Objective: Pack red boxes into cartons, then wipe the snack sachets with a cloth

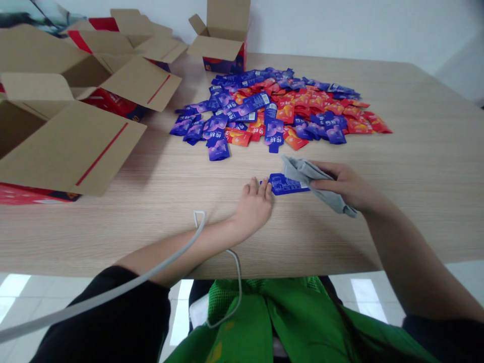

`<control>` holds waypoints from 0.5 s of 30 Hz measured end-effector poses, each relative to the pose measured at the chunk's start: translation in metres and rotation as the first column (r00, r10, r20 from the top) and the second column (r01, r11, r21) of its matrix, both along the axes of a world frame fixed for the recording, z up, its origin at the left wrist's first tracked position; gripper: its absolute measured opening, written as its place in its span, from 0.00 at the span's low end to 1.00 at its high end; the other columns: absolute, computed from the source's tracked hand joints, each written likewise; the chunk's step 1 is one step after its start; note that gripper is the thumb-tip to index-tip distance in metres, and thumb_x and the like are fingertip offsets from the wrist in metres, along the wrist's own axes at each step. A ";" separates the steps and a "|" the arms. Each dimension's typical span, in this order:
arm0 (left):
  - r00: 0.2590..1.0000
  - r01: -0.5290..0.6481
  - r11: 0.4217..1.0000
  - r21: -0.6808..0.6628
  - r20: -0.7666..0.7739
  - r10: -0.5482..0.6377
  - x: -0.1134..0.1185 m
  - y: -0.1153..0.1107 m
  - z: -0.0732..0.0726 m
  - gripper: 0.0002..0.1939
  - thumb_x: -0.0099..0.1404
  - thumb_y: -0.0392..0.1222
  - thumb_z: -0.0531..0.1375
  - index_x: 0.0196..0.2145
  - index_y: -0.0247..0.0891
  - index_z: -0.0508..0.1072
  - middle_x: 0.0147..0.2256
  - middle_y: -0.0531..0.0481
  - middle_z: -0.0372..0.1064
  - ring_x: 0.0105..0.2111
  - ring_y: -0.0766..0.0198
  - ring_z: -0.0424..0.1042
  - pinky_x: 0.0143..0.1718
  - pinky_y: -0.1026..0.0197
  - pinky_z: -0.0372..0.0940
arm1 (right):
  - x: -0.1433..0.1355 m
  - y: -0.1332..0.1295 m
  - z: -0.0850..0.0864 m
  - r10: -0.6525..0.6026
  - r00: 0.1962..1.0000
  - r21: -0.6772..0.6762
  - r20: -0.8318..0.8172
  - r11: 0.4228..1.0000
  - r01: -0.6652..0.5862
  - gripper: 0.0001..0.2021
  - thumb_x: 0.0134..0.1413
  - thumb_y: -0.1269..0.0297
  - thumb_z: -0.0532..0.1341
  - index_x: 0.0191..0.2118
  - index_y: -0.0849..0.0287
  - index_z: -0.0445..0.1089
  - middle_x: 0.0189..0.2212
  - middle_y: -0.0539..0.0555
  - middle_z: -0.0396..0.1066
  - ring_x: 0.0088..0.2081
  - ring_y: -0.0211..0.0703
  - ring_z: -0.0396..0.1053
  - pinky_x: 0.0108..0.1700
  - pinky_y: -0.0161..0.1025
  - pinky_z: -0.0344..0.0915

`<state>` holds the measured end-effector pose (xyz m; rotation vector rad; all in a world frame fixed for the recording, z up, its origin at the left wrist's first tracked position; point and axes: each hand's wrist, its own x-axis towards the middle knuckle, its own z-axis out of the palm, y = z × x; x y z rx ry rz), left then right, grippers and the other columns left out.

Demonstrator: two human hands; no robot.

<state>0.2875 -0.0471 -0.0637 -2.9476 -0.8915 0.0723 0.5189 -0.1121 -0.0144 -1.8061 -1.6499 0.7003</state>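
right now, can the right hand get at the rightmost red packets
Probably yes: bare tabletop separates the right hand from those red packets, though the grey cloth it grips could hinder picking one up.

The room is bright, soft shadows lie on the table [416,151], and the floor [56,290] has shiny white patches [368,295].

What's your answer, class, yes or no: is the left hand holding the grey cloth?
No, the grey cloth is in the right hand, while the left hand is at one end of a blue packet.
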 end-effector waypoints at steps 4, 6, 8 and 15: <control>1.000 -0.007 1.000 -0.011 -0.016 0.007 0.000 -0.001 0.003 0.27 0.75 0.34 0.46 0.68 0.24 0.61 0.68 0.35 0.55 0.66 0.34 0.58 0.58 0.42 0.63 | -0.033 0.016 -0.030 -0.052 0.963 -0.007 0.264 0.998 0.056 0.32 0.56 0.68 0.56 0.68 0.56 0.64 0.60 0.60 0.68 0.58 0.58 0.69 0.59 0.56 0.68; 1.000 -0.016 1.000 -0.023 -0.023 0.015 0.000 -0.002 0.004 0.27 0.75 0.34 0.46 0.68 0.23 0.60 0.69 0.35 0.54 0.66 0.34 0.57 0.59 0.43 0.62 | -0.046 0.015 -0.045 -0.083 0.874 0.015 0.478 0.996 0.086 0.33 0.56 0.69 0.55 0.69 0.57 0.62 0.62 0.64 0.63 0.55 0.60 0.70 0.55 0.55 0.71; 0.999 -0.025 0.999 -0.034 -0.028 0.024 0.001 -0.002 0.005 0.27 0.75 0.35 0.46 0.68 0.24 0.60 0.69 0.35 0.54 0.67 0.35 0.57 0.60 0.43 0.62 | -0.052 0.011 -0.052 -0.100 0.808 0.032 0.580 0.994 0.100 0.32 0.58 0.69 0.54 0.69 0.56 0.61 0.62 0.65 0.60 0.52 0.59 0.71 0.51 0.53 0.72; 0.999 -0.036 0.998 -0.044 -0.025 0.035 0.002 -0.001 0.005 0.27 0.74 0.34 0.47 0.68 0.24 0.59 0.69 0.36 0.54 0.66 0.35 0.58 0.59 0.43 0.62 | -0.010 -0.004 -0.050 -0.191 0.795 -0.034 0.575 0.966 0.256 0.30 0.60 0.65 0.51 0.68 0.58 0.62 0.59 0.67 0.62 0.46 0.60 0.73 0.49 0.57 0.71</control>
